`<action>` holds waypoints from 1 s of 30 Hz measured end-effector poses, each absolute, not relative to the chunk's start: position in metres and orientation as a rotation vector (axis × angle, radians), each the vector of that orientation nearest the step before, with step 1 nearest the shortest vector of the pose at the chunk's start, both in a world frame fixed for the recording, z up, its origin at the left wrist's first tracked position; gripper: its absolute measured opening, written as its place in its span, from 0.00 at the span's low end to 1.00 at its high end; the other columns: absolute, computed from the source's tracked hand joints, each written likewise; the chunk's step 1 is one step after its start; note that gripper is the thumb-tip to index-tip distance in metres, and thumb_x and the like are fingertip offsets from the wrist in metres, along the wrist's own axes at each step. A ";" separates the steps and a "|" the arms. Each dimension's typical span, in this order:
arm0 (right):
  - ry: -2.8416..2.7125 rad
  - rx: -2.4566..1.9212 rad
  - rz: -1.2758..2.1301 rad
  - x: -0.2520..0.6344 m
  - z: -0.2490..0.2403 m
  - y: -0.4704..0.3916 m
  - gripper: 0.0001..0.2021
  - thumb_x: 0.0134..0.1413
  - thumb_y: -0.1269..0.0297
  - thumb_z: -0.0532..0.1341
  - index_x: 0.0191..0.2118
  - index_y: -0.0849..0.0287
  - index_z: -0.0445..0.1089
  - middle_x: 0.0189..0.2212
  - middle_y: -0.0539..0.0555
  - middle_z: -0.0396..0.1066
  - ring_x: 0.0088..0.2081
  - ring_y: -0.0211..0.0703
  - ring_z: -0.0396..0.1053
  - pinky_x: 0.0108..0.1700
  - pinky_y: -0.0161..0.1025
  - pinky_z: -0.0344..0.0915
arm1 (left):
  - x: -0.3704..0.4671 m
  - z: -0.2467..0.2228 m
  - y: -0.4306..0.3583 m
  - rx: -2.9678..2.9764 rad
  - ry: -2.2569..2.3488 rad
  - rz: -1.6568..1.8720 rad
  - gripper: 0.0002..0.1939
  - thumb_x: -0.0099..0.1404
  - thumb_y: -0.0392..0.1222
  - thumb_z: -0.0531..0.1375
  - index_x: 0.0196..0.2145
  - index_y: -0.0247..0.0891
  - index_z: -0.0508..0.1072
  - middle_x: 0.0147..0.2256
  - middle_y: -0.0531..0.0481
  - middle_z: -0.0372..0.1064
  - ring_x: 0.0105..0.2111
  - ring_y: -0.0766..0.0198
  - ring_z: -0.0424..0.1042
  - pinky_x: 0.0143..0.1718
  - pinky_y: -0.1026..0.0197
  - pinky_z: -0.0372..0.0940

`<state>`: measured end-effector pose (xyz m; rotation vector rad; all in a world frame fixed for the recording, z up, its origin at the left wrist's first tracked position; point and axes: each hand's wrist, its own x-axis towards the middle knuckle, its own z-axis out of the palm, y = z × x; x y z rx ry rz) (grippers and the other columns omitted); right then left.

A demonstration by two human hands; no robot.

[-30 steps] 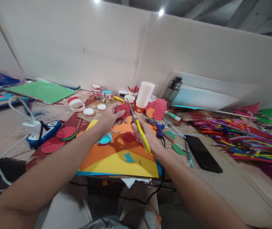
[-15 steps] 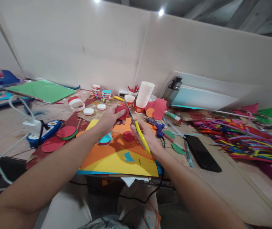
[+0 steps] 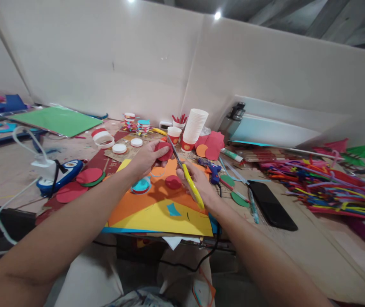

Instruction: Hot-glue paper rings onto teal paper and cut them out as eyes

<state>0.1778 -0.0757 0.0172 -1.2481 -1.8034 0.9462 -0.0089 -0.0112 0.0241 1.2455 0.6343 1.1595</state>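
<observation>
Pinched in my left hand is a red paper circle, held up above the table. My right hand is wrapped round the yellow handles of a pair of scissors. The blades point up and away, right beside the edge of the red circle; whether they touch it I cannot tell. Below lie sheets of orange paper and yellow paper. On them rest another red circle, a round piece with a light blue top and a small blue scrap.
Behind my hands stand a tall stack of paper cups and white lids. To the right are a blue glue gun, a black phone and a heap of pipe cleaners. A blue power strip sits left, near larger red circles.
Almost nothing differs. My right hand and the scissors have shifted very slightly to the right, and the left hand still holds the red circle.
</observation>
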 end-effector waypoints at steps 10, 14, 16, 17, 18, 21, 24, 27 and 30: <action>-1.873 -1.231 0.908 0.177 0.020 -0.076 0.19 0.61 0.42 0.55 0.39 0.54 0.60 0.25 0.45 0.56 0.26 0.35 0.54 0.27 0.35 0.52 | -0.007 0.022 -0.010 1.272 0.690 1.166 0.24 0.52 0.56 0.72 0.33 0.34 0.69 0.25 0.53 0.71 0.16 0.73 0.65 0.16 0.69 0.58; -1.901 -1.248 0.899 0.178 0.023 -0.076 0.18 0.59 0.43 0.58 0.38 0.54 0.60 0.25 0.45 0.55 0.27 0.36 0.53 0.28 0.35 0.51 | -0.008 0.021 -0.009 1.303 0.679 1.157 0.24 0.52 0.56 0.72 0.34 0.34 0.70 0.24 0.54 0.70 0.16 0.73 0.65 0.16 0.69 0.57; -1.907 -1.251 0.888 0.178 0.026 -0.078 0.18 0.59 0.43 0.57 0.38 0.55 0.61 0.25 0.45 0.55 0.27 0.36 0.53 0.29 0.35 0.51 | -0.009 0.021 -0.009 1.314 0.678 1.146 0.23 0.53 0.55 0.71 0.34 0.34 0.70 0.24 0.54 0.70 0.16 0.73 0.64 0.17 0.69 0.57; -1.909 -1.251 0.882 0.179 0.026 -0.078 0.18 0.59 0.43 0.57 0.38 0.55 0.61 0.25 0.45 0.55 0.27 0.36 0.53 0.29 0.36 0.51 | -0.010 0.020 -0.008 1.317 0.678 1.141 0.22 0.54 0.54 0.71 0.34 0.34 0.70 0.24 0.54 0.70 0.16 0.73 0.64 0.17 0.69 0.58; -1.911 -1.253 0.878 0.179 0.027 -0.079 0.18 0.59 0.43 0.57 0.37 0.55 0.61 0.25 0.45 0.55 0.27 0.36 0.53 0.29 0.36 0.51 | -0.010 0.020 -0.007 1.320 0.677 1.136 0.22 0.54 0.54 0.71 0.34 0.34 0.70 0.24 0.54 0.70 0.17 0.73 0.65 0.17 0.69 0.58; -1.917 -1.256 0.881 0.180 0.027 -0.079 0.18 0.59 0.44 0.57 0.36 0.55 0.60 0.25 0.45 0.56 0.26 0.35 0.53 0.28 0.35 0.51 | -0.012 0.018 -0.006 1.338 0.681 1.117 0.21 0.56 0.53 0.70 0.34 0.34 0.70 0.25 0.54 0.69 0.17 0.74 0.64 0.18 0.69 0.59; -1.919 -1.254 0.890 0.180 0.025 -0.079 0.18 0.60 0.43 0.57 0.35 0.54 0.59 0.24 0.45 0.55 0.25 0.35 0.53 0.27 0.34 0.50 | -0.014 0.019 -0.006 1.363 0.687 1.098 0.20 0.57 0.53 0.69 0.35 0.35 0.70 0.26 0.54 0.70 0.18 0.74 0.64 0.18 0.69 0.58; -1.917 -1.265 0.901 0.181 0.025 -0.080 0.20 0.60 0.41 0.55 0.35 0.54 0.60 0.24 0.45 0.56 0.25 0.35 0.53 0.26 0.34 0.51 | -0.015 0.020 -0.007 1.375 0.697 1.073 0.20 0.57 0.53 0.69 0.34 0.35 0.70 0.26 0.54 0.70 0.18 0.74 0.64 0.18 0.70 0.58; -1.906 -1.279 0.902 0.181 0.025 -0.080 0.21 0.59 0.39 0.55 0.35 0.54 0.60 0.24 0.45 0.56 0.25 0.35 0.53 0.26 0.34 0.50 | -0.014 0.022 -0.009 1.342 0.721 1.095 0.21 0.55 0.54 0.71 0.34 0.34 0.70 0.25 0.55 0.70 0.16 0.75 0.62 0.17 0.70 0.56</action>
